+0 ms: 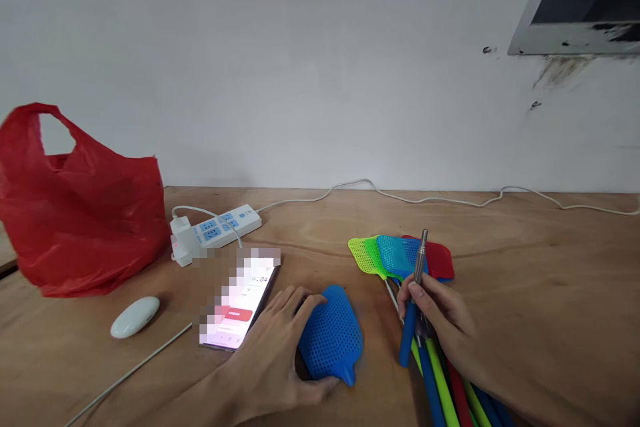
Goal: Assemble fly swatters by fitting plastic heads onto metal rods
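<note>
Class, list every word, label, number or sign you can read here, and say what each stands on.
":04": phone screen; what precedes it is partly blurred.
Red button on that screen: pale characters, too small to read.
Power strip: any marks are too small to read.
Blue swatter head: no lettering visible.

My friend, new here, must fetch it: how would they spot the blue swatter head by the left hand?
On the wooden table, find the lit phone. Just right of it, the left hand touches the blue swatter head. Unlike the overlapping swatter heads farther right, it lies apart, ending in just a short stub.
</note>
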{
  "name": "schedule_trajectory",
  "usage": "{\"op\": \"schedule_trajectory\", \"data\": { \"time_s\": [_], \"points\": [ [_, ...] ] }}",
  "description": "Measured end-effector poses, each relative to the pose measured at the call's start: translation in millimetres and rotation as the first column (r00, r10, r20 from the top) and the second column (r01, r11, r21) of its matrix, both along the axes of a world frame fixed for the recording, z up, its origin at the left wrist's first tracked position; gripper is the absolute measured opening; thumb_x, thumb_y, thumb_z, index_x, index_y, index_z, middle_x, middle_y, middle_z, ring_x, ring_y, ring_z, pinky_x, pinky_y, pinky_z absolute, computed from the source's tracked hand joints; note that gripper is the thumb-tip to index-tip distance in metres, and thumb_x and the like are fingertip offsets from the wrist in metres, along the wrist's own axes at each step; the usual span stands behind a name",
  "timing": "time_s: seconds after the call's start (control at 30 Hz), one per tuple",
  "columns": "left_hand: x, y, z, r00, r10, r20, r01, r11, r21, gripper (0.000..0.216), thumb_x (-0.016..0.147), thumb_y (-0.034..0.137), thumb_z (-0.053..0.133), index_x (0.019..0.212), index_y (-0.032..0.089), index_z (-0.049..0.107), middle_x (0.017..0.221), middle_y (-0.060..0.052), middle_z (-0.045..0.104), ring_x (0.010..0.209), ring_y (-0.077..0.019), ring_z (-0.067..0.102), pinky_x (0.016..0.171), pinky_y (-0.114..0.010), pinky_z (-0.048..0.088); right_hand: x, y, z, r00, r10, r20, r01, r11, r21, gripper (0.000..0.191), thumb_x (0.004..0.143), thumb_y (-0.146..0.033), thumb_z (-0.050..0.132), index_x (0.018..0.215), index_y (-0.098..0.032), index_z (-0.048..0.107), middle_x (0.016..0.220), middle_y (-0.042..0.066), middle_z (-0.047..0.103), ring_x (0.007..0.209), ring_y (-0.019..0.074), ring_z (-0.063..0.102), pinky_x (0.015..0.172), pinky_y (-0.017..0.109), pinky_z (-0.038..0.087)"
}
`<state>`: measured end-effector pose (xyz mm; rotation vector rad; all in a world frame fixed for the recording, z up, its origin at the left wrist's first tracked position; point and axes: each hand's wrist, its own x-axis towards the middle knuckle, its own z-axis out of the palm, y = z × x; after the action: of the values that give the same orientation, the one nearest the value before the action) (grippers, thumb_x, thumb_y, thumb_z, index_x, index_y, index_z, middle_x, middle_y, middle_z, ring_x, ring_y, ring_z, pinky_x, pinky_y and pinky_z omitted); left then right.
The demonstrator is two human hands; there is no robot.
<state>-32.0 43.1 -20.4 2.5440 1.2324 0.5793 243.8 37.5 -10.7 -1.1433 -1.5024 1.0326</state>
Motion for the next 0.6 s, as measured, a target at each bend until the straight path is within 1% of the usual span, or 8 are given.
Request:
{"op": "schedule_trajectory", "data": {
  "time_s": [0.1, 0.2, 0.27, 0.33, 0.4, 0.47, 0.53, 0.6],
  "points": [
    [-3, 0, -0.4, 0.998, 0.014, 0.058, -0.013, 1.000, -0.018, 0.079, 0.068, 0.046, 0.078, 0.135, 0.026, 0.040, 0.125, -0.011, 0.058, 0.111, -0.0351, 0.059, 0.093, -0.051, 0.051, -3, 2, 4.7, 0.995, -0.009, -0.104, -0.001, 0.996, -0.093, 0.042, 0.093, -0.057, 0.052, 0.110, -0.019, 0.061, 0.053, -0.006, 0.055, 0.045, 0.0114, 0.044, 0.045, 0.023, 0.037],
    [-6, 0, 1.2, 0.993, 0.024, 0.119, -0.018, 0.999, -0.046, 0.069, 0.082, 0.044, 0.066, 0.140, 0.029, 0.032, 0.133, -0.011, 0.056, 0.114, -0.0332, 0.060, 0.091, -0.048, 0.052, -4, 2, 7.5, 0.986, 0.052, -0.161, -0.078, 0.985, -0.155, 0.062, 0.090, -0.055, 0.059, 0.137, -0.017, 0.046, 0.041, -0.011, 0.048, 0.037, 0.0098, 0.035, 0.042, 0.022, 0.034],
    [-7, 0, 2.1, 0.989, 0.042, 0.145, -0.033, 0.998, -0.061, 0.061, 0.089, 0.044, 0.059, 0.141, 0.030, 0.030, 0.133, -0.011, 0.057, 0.114, -0.0327, 0.060, 0.089, -0.047, 0.053, -4, 2, 7.2, 0.973, 0.115, -0.199, -0.157, 0.965, -0.208, 0.066, 0.091, -0.052, 0.060, 0.143, -0.018, 0.040, 0.042, -0.012, 0.048, 0.035, 0.0082, 0.032, 0.038, 0.019, 0.030],
    [-7, 1, 2.8, 0.985, 0.062, 0.161, -0.050, 0.996, -0.080, 0.058, 0.092, 0.044, 0.056, 0.141, 0.030, 0.029, 0.131, -0.010, 0.058, 0.113, -0.0326, 0.061, 0.088, -0.046, 0.053, -2, 2, 5.2, 0.950, 0.177, -0.258, -0.245, 0.933, -0.263, 0.061, 0.090, -0.049, 0.063, 0.140, -0.021, 0.043, 0.048, -0.011, 0.051, 0.034, 0.0064, 0.032, 0.035, 0.017, 0.025],
    [-7, 1, 3.6, 0.982, 0.076, 0.174, -0.060, 0.993, -0.100, 0.056, 0.093, 0.044, 0.055, 0.141, 0.030, 0.030, 0.131, -0.010, 0.059, 0.114, -0.0326, 0.061, 0.088, -0.046, 0.053, 2, 2, 2.7, 0.909, 0.253, -0.332, -0.357, 0.882, -0.307, 0.056, 0.087, -0.047, 0.068, 0.132, -0.020, 0.050, 0.052, -0.010, 0.054, 0.032, 0.0049, 0.033, 0.032, 0.016, 0.022],
    [-7, 2, 4.2, 0.977, 0.097, 0.192, -0.074, 0.990, -0.121, 0.054, 0.094, 0.045, 0.054, 0.141, 0.030, 0.032, 0.131, -0.009, 0.059, 0.114, -0.0324, 0.061, 0.089, -0.046, 0.053, 7, 4, 1.5, 0.837, 0.361, -0.411, -0.504, 0.801, -0.322, 0.049, 0.083, -0.045, 0.073, 0.121, -0.018, 0.057, 0.050, -0.009, 0.055, 0.030, 0.0040, 0.032, 0.031, 0.015, 0.022],
    [-6, 2, 4.3, 0.969, 0.122, 0.215, -0.093, 0.986, -0.142, 0.052, 0.095, 0.045, 0.053, 0.141, 0.031, 0.032, 0.131, -0.009, 0.059, 0.115, -0.0319, 0.061, 0.090, -0.046, 0.053, 12, 5, 2.9, 0.745, 0.475, -0.468, -0.645, 0.693, -0.323, 0.041, 0.081, -0.042, 0.075, 0.109, -0.016, 0.061, 0.048, -0.008, 0.056, 0.030, 0.0037, 0.034, 0.031, 0.014, 0.024],
    [-6, 1, 3.9, 0.964, 0.138, 0.227, -0.105, 0.983, -0.153, 0.052, 0.095, 0.045, 0.052, 0.141, 0.032, 0.032, 0.133, -0.008, 0.059, 0.116, -0.0316, 0.060, 0.092, -0.046, 0.053, 15, 6, 6.2, 0.673, 0.557, -0.487, -0.730, 0.605, -0.317, 0.036, 0.080, -0.039, 0.076, 0.103, -0.015, 0.062, 0.048, -0.007, 0.058, 0.031, 0.0037, 0.037, 0.031, 0.013, 0.027]
  ]
}}
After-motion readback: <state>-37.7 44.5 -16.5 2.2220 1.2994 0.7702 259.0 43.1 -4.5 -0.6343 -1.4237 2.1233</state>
